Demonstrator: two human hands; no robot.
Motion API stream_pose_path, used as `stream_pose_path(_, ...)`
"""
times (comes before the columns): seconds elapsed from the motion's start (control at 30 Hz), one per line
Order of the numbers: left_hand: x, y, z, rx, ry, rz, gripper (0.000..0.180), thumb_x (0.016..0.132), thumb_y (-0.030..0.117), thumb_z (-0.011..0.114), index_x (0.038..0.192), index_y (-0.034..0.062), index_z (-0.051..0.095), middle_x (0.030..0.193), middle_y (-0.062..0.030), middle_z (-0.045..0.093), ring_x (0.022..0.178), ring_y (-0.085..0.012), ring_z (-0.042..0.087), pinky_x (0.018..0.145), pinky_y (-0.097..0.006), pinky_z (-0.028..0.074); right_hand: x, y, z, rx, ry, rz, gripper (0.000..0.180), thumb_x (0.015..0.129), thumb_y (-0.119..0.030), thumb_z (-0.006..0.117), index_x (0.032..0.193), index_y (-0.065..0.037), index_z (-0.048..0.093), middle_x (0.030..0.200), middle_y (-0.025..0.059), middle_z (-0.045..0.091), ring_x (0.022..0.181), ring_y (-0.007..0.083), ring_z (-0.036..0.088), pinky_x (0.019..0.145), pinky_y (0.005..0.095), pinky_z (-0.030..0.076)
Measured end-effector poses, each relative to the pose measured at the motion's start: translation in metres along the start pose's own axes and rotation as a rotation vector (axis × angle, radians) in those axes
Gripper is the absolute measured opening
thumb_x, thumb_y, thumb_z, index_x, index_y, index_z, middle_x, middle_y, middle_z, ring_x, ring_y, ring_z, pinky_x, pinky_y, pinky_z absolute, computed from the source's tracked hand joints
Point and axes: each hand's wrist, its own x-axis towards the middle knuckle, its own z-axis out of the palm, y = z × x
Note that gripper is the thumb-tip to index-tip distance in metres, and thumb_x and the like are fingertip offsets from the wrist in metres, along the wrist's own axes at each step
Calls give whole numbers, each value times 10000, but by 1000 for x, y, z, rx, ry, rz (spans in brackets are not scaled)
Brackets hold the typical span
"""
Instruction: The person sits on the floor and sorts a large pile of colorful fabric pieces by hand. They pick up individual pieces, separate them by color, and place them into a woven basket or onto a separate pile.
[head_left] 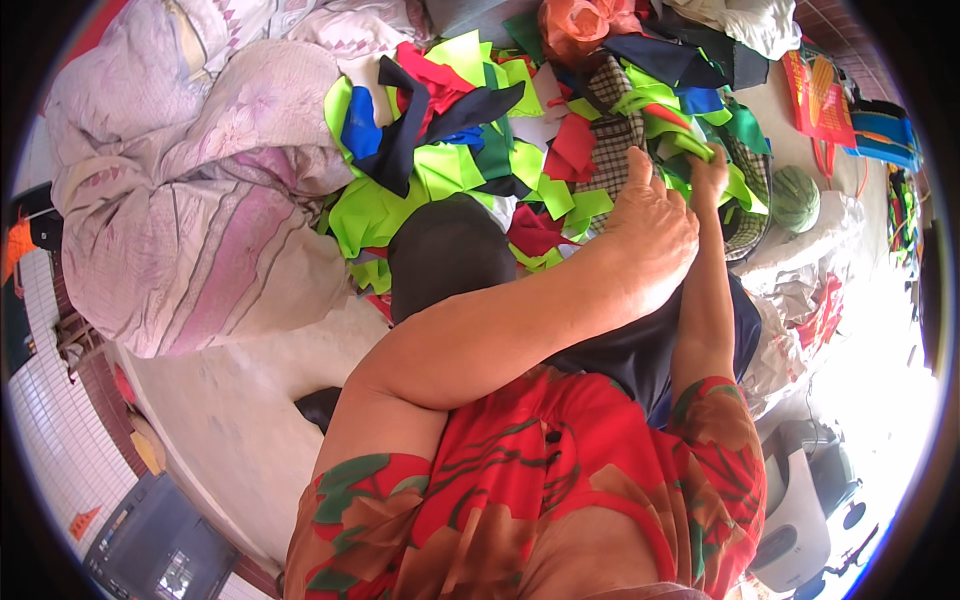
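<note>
A loose heap of fabric scraps (440, 175) in lime green, navy, red, blue and dark green lies in front of me. My right hand (708, 178) is closed on a lime-green fabric scrap (690, 145) over the right part of the heap. Across my body reaches my left arm, and my left hand (652, 225) hovers just left of the right one. Its fingers are bent and partly hidden; what they hold, if anything, does not show. Beneath the hands is a brown checked cloth bag (617, 140) with scraps in and around it.
Big pale patterned sacks (200, 200) fill the left side. An orange plastic bag (580, 28) sits at the back. Right of the heap are a green striped melon (796, 200), a red bag (818, 100) and white crumpled sacking (800, 290). A dark rounded thing (450, 250) stands before me.
</note>
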Motion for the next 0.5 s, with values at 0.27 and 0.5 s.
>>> stream_pose_path(0.27,7,4,0,-74,7,-27,222,761,202,612,929,57,604,861,-88,627,827,-260,612,813,-442,367,-44,-14,-52,1523,-97,298,318,834,-37,581,1147,-91,567,1093,66,619,1008,242,598,864,427,497)
stream_pose_path(0.5,8,-1,-13,-111,-99,-39,361,763,289,685,989,50,536,928,-121,606,856,-303,607,785,-447,433,-77,-30,-83,2075,-280,333,414,835,-79,587,1234,-23,492,1231,119,557,1144,286,521,1026,459,362)
